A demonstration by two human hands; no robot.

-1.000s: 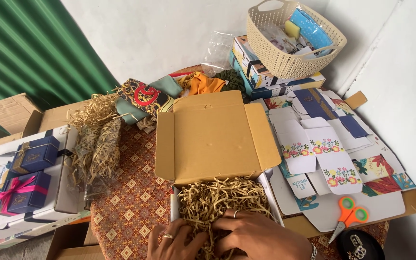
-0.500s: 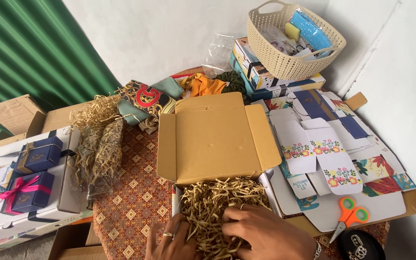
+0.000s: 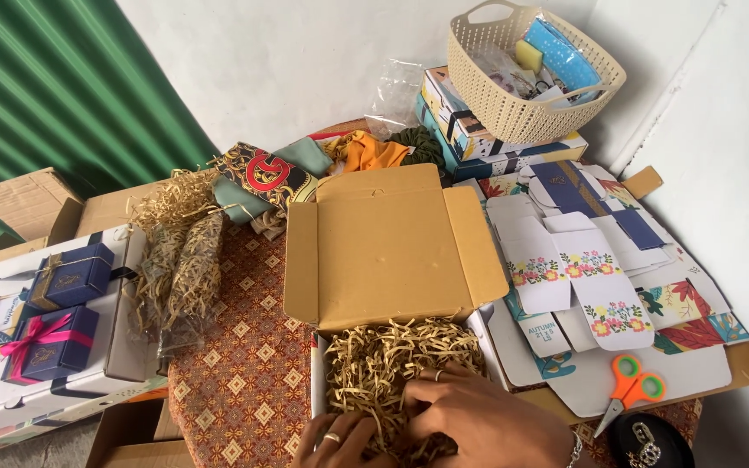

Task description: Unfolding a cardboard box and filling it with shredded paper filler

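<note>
Head view: left hand (image 3: 337, 440) and right hand (image 3: 478, 422) are pressing together, fingers spread, into shredded paper (image 3: 392, 360) filling open box (image 3: 392, 251) on counter (image 3: 236, 364). Risk: overpacked strands are likely spilling over rim.

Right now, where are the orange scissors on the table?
In the head view, the orange scissors lie at the lower right, on the flat white cardboard sheets, to the right of the right hand and the box of paper shreds.
</note>
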